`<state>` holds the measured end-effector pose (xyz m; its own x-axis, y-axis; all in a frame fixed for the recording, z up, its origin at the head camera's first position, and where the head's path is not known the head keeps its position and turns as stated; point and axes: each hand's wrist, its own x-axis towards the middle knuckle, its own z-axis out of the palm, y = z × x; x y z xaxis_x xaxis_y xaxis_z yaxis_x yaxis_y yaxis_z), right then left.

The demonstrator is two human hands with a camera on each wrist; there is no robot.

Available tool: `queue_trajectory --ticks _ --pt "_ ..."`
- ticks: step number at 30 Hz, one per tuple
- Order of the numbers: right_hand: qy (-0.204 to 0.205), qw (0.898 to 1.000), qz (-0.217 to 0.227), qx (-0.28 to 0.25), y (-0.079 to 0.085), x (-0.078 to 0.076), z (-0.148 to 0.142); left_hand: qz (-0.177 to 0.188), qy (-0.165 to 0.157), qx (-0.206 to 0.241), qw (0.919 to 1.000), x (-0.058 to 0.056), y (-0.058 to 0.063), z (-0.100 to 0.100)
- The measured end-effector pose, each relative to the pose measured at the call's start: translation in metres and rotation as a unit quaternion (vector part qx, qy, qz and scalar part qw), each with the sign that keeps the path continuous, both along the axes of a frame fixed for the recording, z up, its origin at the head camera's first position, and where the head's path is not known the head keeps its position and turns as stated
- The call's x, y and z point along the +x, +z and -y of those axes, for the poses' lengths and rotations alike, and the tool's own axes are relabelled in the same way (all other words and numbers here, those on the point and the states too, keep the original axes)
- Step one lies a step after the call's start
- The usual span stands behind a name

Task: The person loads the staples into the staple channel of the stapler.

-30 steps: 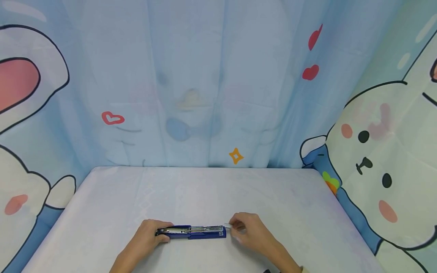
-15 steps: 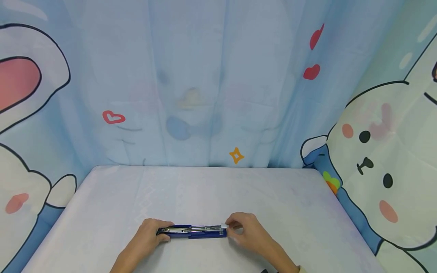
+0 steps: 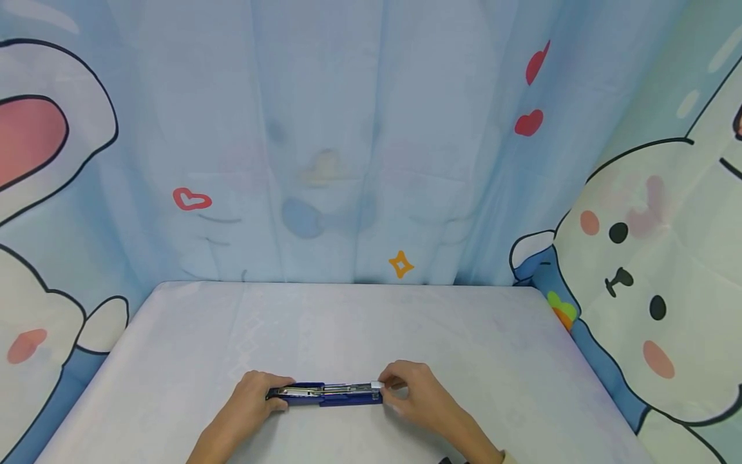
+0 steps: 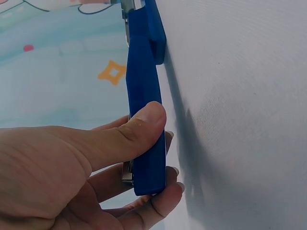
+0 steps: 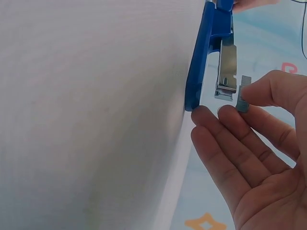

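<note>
"What do we hold?"
"Our left hand (image 3: 252,398) grips the stapler (image 3: 342,396) over the table (image 3: 348,335); our right hand (image 3: 414,392) pinches a grey strip (image 5: 242,101), part thumb-hidden, beside it."
"Stapler touching the table?"
"We can't tell."

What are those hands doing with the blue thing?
A person's left hand holds one end of a blue plastic and silvery metal stapler over a white cloth-covered table. At the other end, the right hand pinches a short grey metal strip that looks like staples. The strip is beside the stapler's metal part, not inside it.
</note>
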<state>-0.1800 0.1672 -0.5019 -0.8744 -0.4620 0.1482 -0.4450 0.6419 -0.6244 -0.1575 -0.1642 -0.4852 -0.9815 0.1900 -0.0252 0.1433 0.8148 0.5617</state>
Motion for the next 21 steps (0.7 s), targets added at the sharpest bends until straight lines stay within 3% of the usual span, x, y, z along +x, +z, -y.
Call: queue_trajectory --ticks 21 --pt "0.008 1.0 -0.013 0.013 0.0035 -0.0012 0.0062 0.006 -0.002 -0.024 0.9997 0.0004 0.0036 -0.003"
